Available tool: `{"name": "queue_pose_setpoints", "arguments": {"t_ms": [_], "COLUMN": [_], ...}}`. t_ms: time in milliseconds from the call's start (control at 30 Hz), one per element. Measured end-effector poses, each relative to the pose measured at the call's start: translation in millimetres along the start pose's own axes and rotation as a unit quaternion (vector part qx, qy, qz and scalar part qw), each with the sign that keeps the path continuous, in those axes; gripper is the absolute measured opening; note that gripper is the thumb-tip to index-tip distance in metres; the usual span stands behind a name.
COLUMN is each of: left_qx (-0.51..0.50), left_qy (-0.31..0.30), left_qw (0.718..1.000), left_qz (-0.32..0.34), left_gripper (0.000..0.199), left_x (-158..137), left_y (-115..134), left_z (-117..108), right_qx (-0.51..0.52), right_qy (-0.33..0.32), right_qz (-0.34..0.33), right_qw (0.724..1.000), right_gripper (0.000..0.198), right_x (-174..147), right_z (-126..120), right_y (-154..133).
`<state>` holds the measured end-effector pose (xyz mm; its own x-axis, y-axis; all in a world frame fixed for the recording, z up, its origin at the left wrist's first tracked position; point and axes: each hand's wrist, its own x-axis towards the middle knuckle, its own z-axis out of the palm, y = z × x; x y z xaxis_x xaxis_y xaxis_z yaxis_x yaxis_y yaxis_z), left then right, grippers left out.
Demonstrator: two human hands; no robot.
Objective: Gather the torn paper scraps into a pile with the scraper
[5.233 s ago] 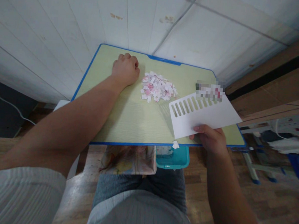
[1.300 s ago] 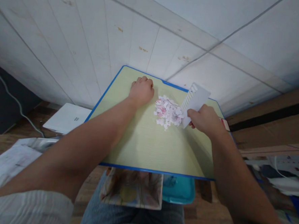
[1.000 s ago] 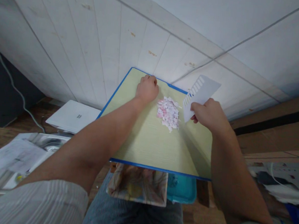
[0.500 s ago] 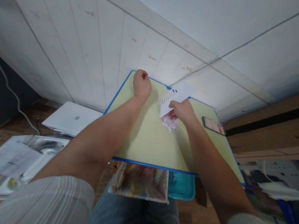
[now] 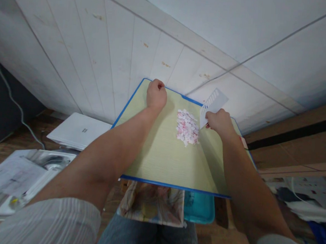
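My right hand (image 5: 220,123) grips a thin white card (image 5: 213,105) with a row of slots along one side, tilted up over the right part of the board. To its left, a heap of small white and pink paper scraps (image 5: 187,127) lies on the pale yellow board (image 5: 160,158) with blue edging. My left hand (image 5: 157,94) is a closed fist at the board's far left corner. Its inner side faces away, so anything inside is hidden.
Below the board's near edge are a lined box (image 5: 152,213) and a turquoise tray (image 5: 202,209). White panelling (image 5: 114,52) rises behind. A white laptop-like slab (image 5: 79,129) lies left; cardboard boxes (image 5: 294,144) stand right. My right forearm mostly covers a phone (image 5: 244,142).
My right hand has moved right and slightly away with the card, off the scraps. The whole heap now shows. My right forearm now covers most of the phone. My left hand has barely moved.
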<state>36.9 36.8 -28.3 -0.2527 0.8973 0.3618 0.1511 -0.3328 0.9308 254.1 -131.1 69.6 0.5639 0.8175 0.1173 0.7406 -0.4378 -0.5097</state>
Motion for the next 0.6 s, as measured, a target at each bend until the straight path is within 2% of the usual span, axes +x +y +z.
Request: {"name": "queue_pose_setpoints", "arguments": {"t_ms": [133, 200, 233, 300, 333, 400, 500, 600], "left_qx": [0.025, 0.026, 0.029, 0.041, 0.050, 0.069, 0.104, 0.144], "left_qy": [-0.008, -0.005, -0.008, -0.026, -0.038, -0.059, -0.076, -0.092], "left_qw": [1.000, 1.000, 0.999, 0.999, 0.998, 0.995, 0.990, 0.984], "left_qz": [0.006, 0.011, 0.013, 0.018, 0.021, 0.031, 0.050, 0.058], "left_gripper": [0.025, 0.022, 0.021, 0.019, 0.020, 0.022, 0.024, 0.024], "left_x": [-2.1, -2.8, -3.3, -4.6, -5.3, -6.5, -7.3, -7.6], "left_y": [0.9, -0.9, -1.7, -2.7, -2.8, -2.3, -1.2, -0.7], "left_z": [-1.1, -0.3, 0.0, 0.1, -0.2, -1.1, -3.0, -4.7], "right_qx": [0.039, 0.094, 0.134, 0.271, 0.291, 0.298, 0.236, 0.228], "right_qy": [-0.009, -0.005, -0.003, -0.014, -0.019, -0.083, -0.175, -0.202], "right_qz": [-0.033, -0.045, -0.054, -0.079, -0.091, -0.123, -0.202, -0.246], "right_qw": [0.999, 0.994, 0.990, 0.959, 0.952, 0.943, 0.934, 0.920], "right_gripper": [0.016, 0.019, 0.020, 0.019, 0.020, 0.020, 0.037, 0.042], "right_x": [-11.6, -17.7, -21.9, -33.7, -40.9, -56.3, -74.3, -81.9], "right_z": [2.0, -2.8, -6.0, -12.6, -15.4, -19.2, -17.8, -7.9], "right_y": [-1.0, 3.3, 6.6, 14.7, 19.2, 28.2, 41.9, 54.9]}}
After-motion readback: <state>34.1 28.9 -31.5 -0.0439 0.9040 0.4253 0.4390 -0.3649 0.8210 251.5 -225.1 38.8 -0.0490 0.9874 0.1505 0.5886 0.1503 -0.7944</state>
